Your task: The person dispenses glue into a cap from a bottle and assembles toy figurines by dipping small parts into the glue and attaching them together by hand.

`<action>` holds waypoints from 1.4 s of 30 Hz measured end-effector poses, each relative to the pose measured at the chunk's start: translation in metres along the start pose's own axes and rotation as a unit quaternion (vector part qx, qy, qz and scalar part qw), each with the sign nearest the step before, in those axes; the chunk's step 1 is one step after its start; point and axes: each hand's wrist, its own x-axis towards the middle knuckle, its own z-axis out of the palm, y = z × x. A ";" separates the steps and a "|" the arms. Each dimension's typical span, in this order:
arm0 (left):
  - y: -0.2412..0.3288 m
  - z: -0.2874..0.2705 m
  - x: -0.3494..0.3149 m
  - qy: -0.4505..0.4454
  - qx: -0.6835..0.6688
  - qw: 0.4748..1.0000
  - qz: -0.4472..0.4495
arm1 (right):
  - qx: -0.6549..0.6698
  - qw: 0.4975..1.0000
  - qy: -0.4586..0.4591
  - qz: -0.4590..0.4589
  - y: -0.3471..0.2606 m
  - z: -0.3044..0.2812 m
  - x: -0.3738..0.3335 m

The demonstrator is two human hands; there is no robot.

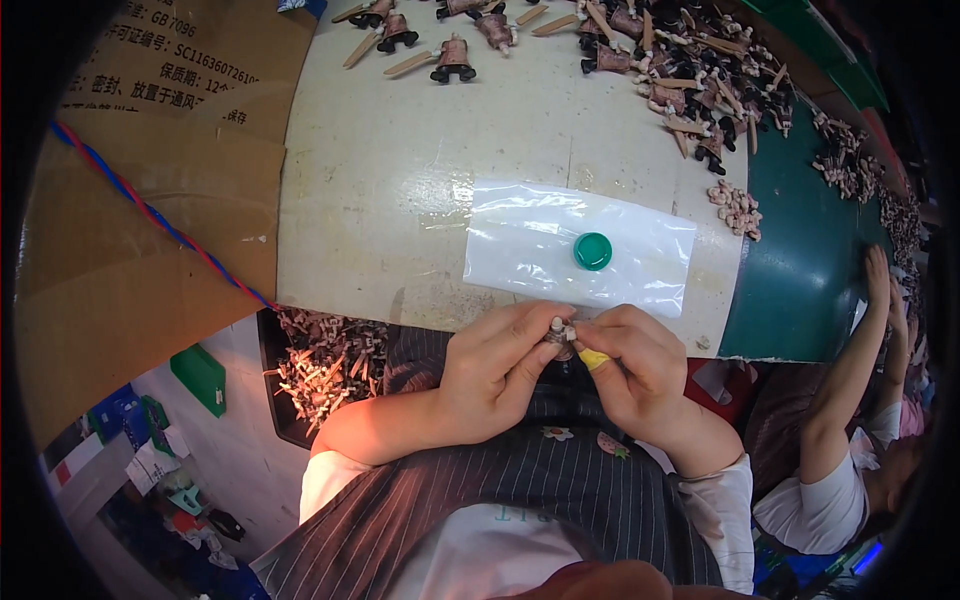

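Note:
Just past the table's near edge, my left hand (492, 375) and my right hand (645, 370) meet with fingertips closed on a small figurine (557, 334). It is pale at the top and brownish-pink below; my fingers hide most of it. Yellow tape (593, 358) wraps my right thumb. Beyond my hands lies a flat plastic bag (515, 240), with a round green cap (593, 251) resting on it. To the bag's right sits a small heap of pale pinkish pieces (735, 209).
Many brownish figurines with sticks (453, 60) lie across the far table, heaped at right. A cardboard box (170, 200) stands left, crossed by a red-blue twisted cord (180, 235). A dark bin (285, 400) of figurines is below. Another person's arm (840, 385) reaches over the green surface (790, 280).

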 end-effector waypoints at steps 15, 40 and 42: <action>0.007 -0.004 -0.014 -0.008 0.041 0.999 -0.030 | 0.037 0.998 0.047 -0.024 0.005 0.023 -0.011; -0.017 -0.076 0.149 0.146 0.389 0.907 0.063 | -0.293 0.891 0.275 0.212 0.102 -0.126 -0.027; -0.048 -0.087 0.188 0.122 0.478 0.870 -0.018 | -0.316 0.891 0.274 0.178 0.094 -0.120 -0.025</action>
